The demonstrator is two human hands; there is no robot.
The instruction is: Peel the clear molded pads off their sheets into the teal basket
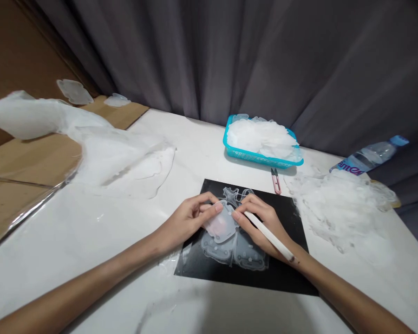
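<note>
On the black rectangular mat (282,273) at the middle of the white table (90,232), a translucent, butterfly-shaped plastic sheet (245,257) lies flat, and a small frosted plastic piece (220,226) sits raised over its upper middle. Judging by the heaped teal plastic basket of white flakes (261,139) at twelve o'clock from the mat and the loose pile of clear plastic scraps (337,208) at three o'clock, much has been worked through already, while the sheet under the hands looks only partly dealt with. The left hand (190,218) has its grip closed lightly on the frosted piece's nine o'clock edge, thumb and fingertips pinching it. The right hand (261,222) pinches the three o'clock edge while a slim white stick-like tool (270,236) lies along it, tucked in the same grip. Small pink-handled snips (276,181) rest untouched at twelve o'clock, just below the basket.
</note>
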